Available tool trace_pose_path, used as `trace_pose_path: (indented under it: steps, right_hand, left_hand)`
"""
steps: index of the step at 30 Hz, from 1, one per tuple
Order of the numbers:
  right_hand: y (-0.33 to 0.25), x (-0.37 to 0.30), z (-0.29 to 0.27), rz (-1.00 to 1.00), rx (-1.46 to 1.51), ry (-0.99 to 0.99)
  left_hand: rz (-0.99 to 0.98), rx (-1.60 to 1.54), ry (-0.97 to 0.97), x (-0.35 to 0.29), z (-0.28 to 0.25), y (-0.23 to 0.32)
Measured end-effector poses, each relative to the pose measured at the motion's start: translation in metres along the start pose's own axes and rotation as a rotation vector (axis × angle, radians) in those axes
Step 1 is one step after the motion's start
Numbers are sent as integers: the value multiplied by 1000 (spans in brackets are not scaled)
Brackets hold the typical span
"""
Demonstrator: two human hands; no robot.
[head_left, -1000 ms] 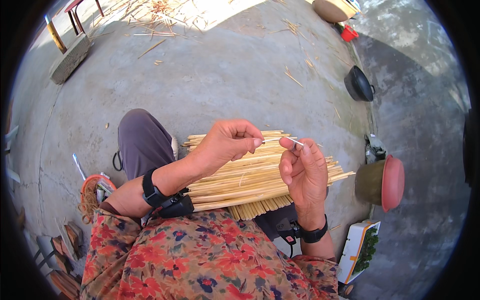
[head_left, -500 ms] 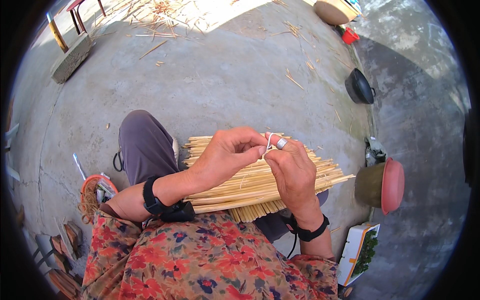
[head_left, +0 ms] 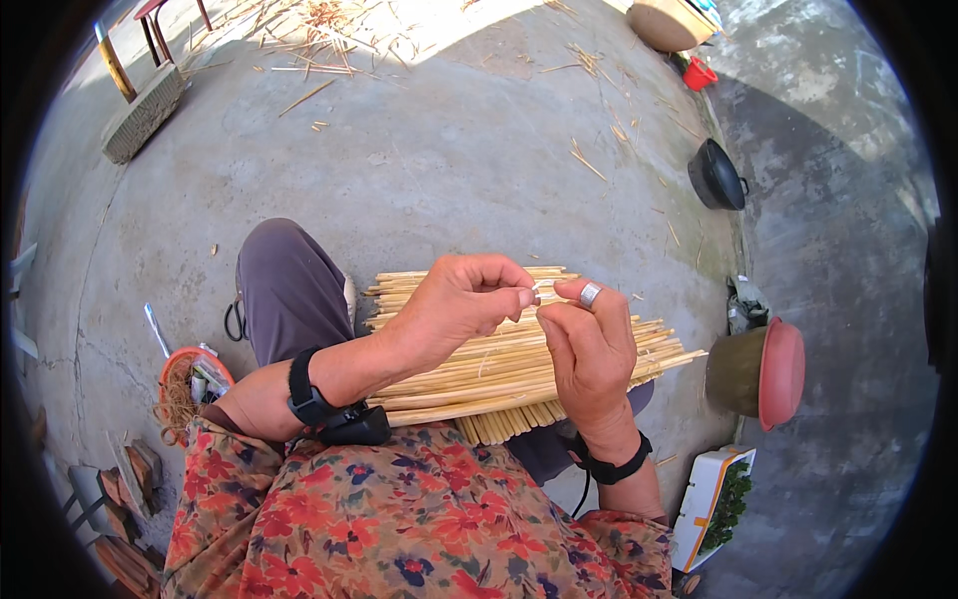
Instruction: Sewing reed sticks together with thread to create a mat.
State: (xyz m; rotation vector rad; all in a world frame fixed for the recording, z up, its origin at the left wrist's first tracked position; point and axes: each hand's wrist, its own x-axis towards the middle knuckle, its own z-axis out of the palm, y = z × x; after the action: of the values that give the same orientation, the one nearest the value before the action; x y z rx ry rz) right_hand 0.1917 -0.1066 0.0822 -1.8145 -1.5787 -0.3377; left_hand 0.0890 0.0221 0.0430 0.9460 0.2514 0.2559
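Observation:
A thin white string (head_left: 545,291) runs in a short loop between my hands, above a mat of pale straw stalks (head_left: 469,374) lying across my lap. With thumb and index finger, my left hand (head_left: 454,299) pinches one side of the string. Close to its right, my right hand (head_left: 595,349), with a silver ring, pinches the other side; its fingertips are slightly apart from the left ones. The stalks lie side by side in a layer, with more stalk ends showing beneath the near edge.
Left of my knee stand an orange basket (head_left: 170,384) with fibre and small items, and dark-handled scissors (head_left: 236,321). On the right are a pink basin (head_left: 782,373), a black tub (head_left: 717,175) and a white box of greens (head_left: 699,509). Loose straw (head_left: 329,30) litters the far floor.
My right hand has shifted slightly right and down, and its index finger has bent inward. The string loop that stood up between the fingers is now lower and smaller. The mat stays put.

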Motion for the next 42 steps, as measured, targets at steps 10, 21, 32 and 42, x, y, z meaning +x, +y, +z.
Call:
trace_pose_path:
  steps: [10,21,32,42]
  right_hand:
    - [10,-12,6,430,407,-113]
    - [18,-14,6,673,715,-279]
    - [3,-10,5,607,599,10]
    - [2,-14,15,586,521,11]
  left_hand:
    - [145,226,-100,4,-9,-5]
    - [297,664,-185,4,-8,0]
    - [284,621,12,3,-5,-3]
    - [300,564,49,3,-4,-6]
